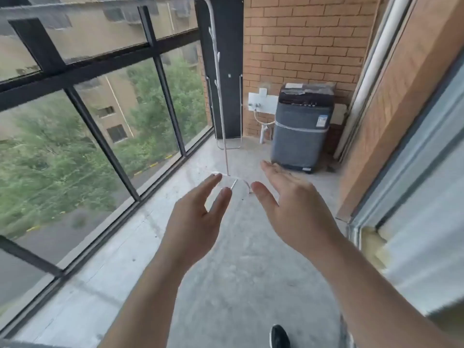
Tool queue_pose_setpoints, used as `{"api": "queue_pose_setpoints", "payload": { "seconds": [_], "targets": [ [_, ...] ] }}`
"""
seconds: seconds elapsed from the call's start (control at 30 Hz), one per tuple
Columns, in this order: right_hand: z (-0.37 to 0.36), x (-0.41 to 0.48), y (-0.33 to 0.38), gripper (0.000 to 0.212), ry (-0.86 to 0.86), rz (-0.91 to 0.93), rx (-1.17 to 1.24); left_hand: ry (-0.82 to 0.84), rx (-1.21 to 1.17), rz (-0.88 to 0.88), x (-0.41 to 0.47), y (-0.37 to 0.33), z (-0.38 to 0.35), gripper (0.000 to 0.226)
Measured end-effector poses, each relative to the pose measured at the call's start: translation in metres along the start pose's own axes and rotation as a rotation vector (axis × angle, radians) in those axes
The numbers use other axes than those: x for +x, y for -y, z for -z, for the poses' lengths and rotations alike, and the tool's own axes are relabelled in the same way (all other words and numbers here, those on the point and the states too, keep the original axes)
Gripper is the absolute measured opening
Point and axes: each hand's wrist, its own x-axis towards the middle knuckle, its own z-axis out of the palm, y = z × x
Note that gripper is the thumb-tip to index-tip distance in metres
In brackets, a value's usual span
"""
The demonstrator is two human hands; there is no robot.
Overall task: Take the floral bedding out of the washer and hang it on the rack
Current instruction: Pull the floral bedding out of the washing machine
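Observation:
A dark grey top-loading washer (300,131) stands against the brick wall at the far end of the balcony, its lid down. No floral bedding shows. A thin white metal rack (219,79) rises along the window, with its top bar running across the upper left and its feet on the floor. My left hand (194,222) and my right hand (291,209) are stretched out in front of me, palms facing each other, fingers apart, holding nothing. Both are well short of the washer.
Black-framed windows (82,116) line the left side. A sliding door frame (401,172) runs along the right. A water tap and hose (261,114) sit on the wall left of the washer. A bare concrete floor (238,285) lies ahead, and my black shoe (279,336) shows below.

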Motion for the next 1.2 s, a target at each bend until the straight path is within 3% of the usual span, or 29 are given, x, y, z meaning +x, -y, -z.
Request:
{"api": "queue_pose_setpoints", "payload": {
  "seconds": [0.37,0.7,1.2],
  "targets": [
    [-0.022,0.104,-0.134,0.051,0.089,-0.190,0.105,0.165,0.068,0.076,0.142,0.009,-0.093,0.042],
    [-0.023,0.219,-0.241,0.050,0.178,-0.264,0.052,0.260,0.097,0.084,0.282,0.007,-0.176,0.040],
    [-0.048,0.467,-0.425,0.050,0.170,-0.518,-0.104,0.483,0.016,-0.124,0.626,0.024,-0.333,0.028]
  ]
}}
